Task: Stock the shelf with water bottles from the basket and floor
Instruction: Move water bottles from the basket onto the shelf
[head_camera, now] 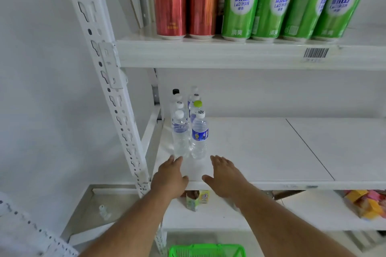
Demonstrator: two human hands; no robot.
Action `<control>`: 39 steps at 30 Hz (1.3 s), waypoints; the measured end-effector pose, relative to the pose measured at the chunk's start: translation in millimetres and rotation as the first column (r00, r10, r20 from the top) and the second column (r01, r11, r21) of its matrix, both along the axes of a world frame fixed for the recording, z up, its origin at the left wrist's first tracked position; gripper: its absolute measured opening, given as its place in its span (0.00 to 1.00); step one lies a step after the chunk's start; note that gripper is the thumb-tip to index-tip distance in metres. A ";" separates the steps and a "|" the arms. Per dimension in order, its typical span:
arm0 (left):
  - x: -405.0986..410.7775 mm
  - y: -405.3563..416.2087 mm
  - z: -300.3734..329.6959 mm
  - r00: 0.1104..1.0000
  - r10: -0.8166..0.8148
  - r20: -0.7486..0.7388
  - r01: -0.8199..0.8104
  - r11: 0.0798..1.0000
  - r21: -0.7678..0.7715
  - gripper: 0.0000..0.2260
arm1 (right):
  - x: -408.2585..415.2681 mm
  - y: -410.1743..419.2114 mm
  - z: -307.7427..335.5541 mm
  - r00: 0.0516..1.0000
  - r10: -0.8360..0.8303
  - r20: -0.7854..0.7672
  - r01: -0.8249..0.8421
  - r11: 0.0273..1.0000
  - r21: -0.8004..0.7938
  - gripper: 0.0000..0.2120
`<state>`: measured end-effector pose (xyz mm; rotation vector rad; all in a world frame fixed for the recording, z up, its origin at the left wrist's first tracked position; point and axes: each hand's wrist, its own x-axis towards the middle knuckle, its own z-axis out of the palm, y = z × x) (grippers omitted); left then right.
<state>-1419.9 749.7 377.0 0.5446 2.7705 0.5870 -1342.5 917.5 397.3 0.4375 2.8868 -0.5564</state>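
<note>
Several water bottles stand in two rows at the left end of the middle shelf [261, 148]. The front pair is a clear bottle [180, 133] and a blue-labelled bottle [199, 134]. My left hand [170, 175] lies flat on the shelf just in front of the clear bottle, fingers straight and holding nothing. My right hand [224, 173] is spread open over the shelf's front edge, a little right of the blue-labelled bottle and not touching it. The green basket [205, 251] shows at the bottom edge. One more bottle [103, 212] lies low down at the left.
Red cans [170, 2] and green cans [240, 6] fill the shelf above. A white perforated upright [108, 81] stands to the left. On the lower shelf are a small carton [195, 200] and coloured packets [367, 204].
</note>
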 end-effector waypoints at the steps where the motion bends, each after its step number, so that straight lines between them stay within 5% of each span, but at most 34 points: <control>1: 10.0 -0.5 3.0 1.000 -0.010 -0.013 0.010 0.999 -0.036 0.32 | 8.0 1.3 -1.4 1.000 0.030 0.007 -0.030 0.999 0.029 0.37; 9: 107.9 7.6 2.5 0.999 -0.025 -0.026 0.021 0.989 -0.149 0.29 | 92.3 15.3 -15.0 0.967 0.254 0.021 -0.254 0.953 0.168 0.37; 18: 197.9 2.5 -48.2 0.995 0.042 0.095 -0.017 0.968 -0.252 0.32 | 174.6 21.4 -69.9 0.961 0.269 0.067 -0.272 0.962 0.035 0.36; 39: 213.2 -75.5 -197.6 0.835 0.159 0.527 -0.065 0.979 -0.193 0.34 | 208.2 -33.8 -188.3 0.916 0.069 0.396 -0.015 0.990 -0.138 0.35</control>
